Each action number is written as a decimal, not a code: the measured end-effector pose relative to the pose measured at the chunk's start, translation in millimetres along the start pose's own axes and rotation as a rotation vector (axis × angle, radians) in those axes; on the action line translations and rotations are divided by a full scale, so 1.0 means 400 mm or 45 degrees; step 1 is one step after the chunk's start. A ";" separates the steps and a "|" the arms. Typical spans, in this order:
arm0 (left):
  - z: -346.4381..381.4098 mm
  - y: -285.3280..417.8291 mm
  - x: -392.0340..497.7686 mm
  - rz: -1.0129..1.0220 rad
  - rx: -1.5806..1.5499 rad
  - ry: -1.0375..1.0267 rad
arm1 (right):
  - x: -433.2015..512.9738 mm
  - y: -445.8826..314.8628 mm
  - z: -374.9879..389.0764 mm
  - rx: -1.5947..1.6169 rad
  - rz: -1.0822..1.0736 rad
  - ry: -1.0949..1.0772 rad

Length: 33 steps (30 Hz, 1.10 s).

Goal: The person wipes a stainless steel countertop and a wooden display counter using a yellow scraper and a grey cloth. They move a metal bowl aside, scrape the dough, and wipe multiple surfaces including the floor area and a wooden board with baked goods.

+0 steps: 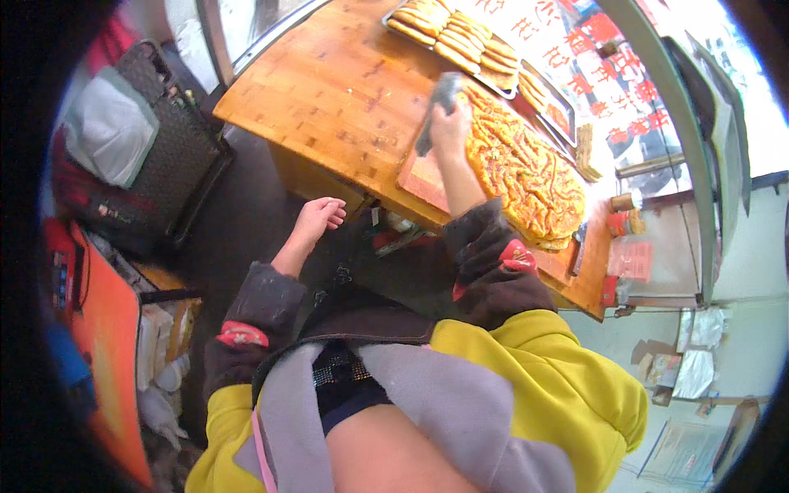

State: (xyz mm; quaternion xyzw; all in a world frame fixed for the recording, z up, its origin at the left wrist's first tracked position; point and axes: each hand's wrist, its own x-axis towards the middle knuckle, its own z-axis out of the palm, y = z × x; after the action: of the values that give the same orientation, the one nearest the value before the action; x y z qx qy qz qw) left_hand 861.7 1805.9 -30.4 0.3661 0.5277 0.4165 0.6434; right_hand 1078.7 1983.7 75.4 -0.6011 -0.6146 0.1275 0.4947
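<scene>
My right hand [451, 128] grips a folded grey cloth [447, 89] over the left end of a reddish-brown cutting board [421, 180]. Directly right of that hand, a large, wrinkled, golden flatbread [524, 169] covers much of the board. It has a sauce-coloured top and appears to lie on another layer at its near end. My left hand [317, 220] hangs in front of the wooden counter [320, 105], away from its edge. Its fingers are loosely curled together, with nothing visible in them. A dark-bladed knife or similar flat tool [578, 249] lies near the board's right end.
Behind the board stand a metal tray [506, 93] of stacked flatbreads [459, 37] and a second tray [573, 117]. Jars [627, 222] stand at the counter's right end, beside the window. Left are a dark woven-pattern cabinet [175, 142] and an orange-topped table [108, 320].
</scene>
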 end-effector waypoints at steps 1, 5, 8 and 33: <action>0.003 0.015 0.003 0.014 0.007 0.005 | -0.017 -0.008 0.003 0.134 -0.094 -0.167; 0.023 0.093 0.038 0.145 0.148 -0.002 | -0.178 -0.054 -0.042 0.226 -0.257 -0.077; 0.066 0.154 0.116 0.214 0.229 0.010 | -0.233 -0.040 -0.146 0.370 -0.115 -0.254; 0.480 0.154 0.399 0.322 1.234 0.271 | -0.414 0.426 -0.608 -0.546 -0.107 -0.010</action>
State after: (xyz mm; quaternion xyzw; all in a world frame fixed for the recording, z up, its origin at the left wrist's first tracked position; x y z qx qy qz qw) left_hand 1056.7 1970.6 -0.4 0.6388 0.6745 0.2337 0.2871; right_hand 1333.2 1775.6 -11.5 -0.6658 -0.6541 -0.0246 0.3581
